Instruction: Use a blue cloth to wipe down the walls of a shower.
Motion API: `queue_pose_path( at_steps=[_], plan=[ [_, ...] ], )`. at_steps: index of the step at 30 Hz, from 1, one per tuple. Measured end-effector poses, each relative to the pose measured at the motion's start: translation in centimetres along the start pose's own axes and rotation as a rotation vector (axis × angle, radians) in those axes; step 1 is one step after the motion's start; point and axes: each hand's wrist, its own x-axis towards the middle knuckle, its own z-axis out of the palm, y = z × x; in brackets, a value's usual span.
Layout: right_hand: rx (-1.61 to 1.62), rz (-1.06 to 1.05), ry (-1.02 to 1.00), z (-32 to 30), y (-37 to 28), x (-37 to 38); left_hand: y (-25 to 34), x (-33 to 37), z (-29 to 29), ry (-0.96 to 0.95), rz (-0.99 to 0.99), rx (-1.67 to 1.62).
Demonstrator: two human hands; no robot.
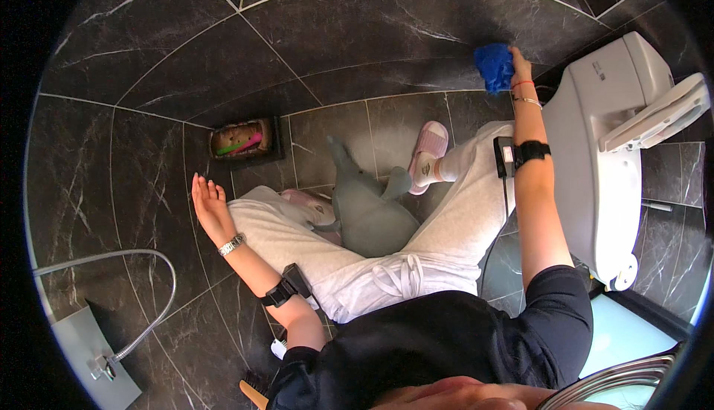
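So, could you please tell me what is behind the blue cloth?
Dark wall tiles show around the blue cloth, which the right hand holds. The patch directly behind it is covered, so any mark there cannot be seen.

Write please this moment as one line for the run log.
right hand: holds blue cloth near dark tiled wall | cloth-wall contact: unclear | left hand: open, holding nothing, beside left knee

Two pink slippers (433,138) are being supported by the dark tiled floor (390,121); a dark, open-topped bin (278,139) is being borne in its corner.
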Motion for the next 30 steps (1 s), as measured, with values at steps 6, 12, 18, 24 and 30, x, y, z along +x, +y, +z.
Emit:
queue_pose_path(
  at_steps=[6,12,18,24,30],
  plan=[
    [0.449,-0.912,0.148,2.4,-8.5,-11.1,0.3,-0.1,1.5,0.01,0.017,0.065],
    [-0.323,-1.379,0.427,7.1,-8.2,-10.5,-0.5,0.4,0.8,-0.002,-0.021,0.078],
    [-0.011,-0.98,0.508,8.5,-5.1,-5.5,-0.2,0.0,0.0,-0.03,-0.028,0.067],
    [0.417,0.52,0.203,6.3,0.3,-1.6,1.1,-0.2,-2.2,-0.031,-0.008,0.042],
    [0.517,0.329,0.121,3.9,2.6,4.6,-0.8,0.3,-0.3,-0.042,-0.019,0.011]
  ],
)
